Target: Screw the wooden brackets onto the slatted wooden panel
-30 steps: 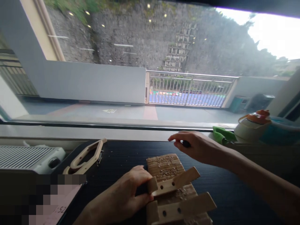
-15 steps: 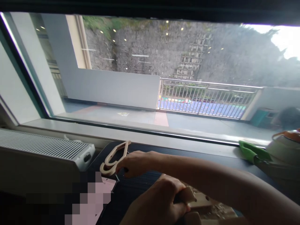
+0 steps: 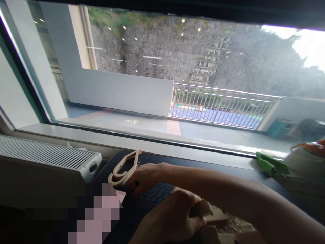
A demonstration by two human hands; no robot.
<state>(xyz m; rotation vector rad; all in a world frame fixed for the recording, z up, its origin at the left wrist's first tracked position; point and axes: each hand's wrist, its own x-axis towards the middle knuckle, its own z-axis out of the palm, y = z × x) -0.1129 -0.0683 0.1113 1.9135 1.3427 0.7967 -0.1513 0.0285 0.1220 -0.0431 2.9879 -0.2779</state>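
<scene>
My left hand [image 3: 175, 215], low in the middle, is closed on a pale wooden piece [image 3: 205, 208], with the thumb beneath it. More pale wooden parts [image 3: 210, 234] lie just below. My right arm crosses above, and my right hand [image 3: 146, 178] rests low on the dark table [image 3: 152, 203]. Its fingers are curled and point down; what they hold, if anything, is hidden. Touching or nearly touching those fingers is a looped light-wood frame [image 3: 124, 166] with a curved end. Small loose hardware [image 3: 235, 225] shows under my right forearm.
A phone [image 3: 121, 196], mostly covered by a pixelated patch, lies at the table's left. A white radiator [image 3: 86, 166] stands left of the table. Behind runs the window sill [image 3: 177, 144]. A green cloth [image 3: 270, 164] and a pale container [image 3: 302, 159] sit at right.
The view has shifted slightly. My right hand has moved a little right, away from the curved end of the wooden frame. My left hand keeps its grip.
</scene>
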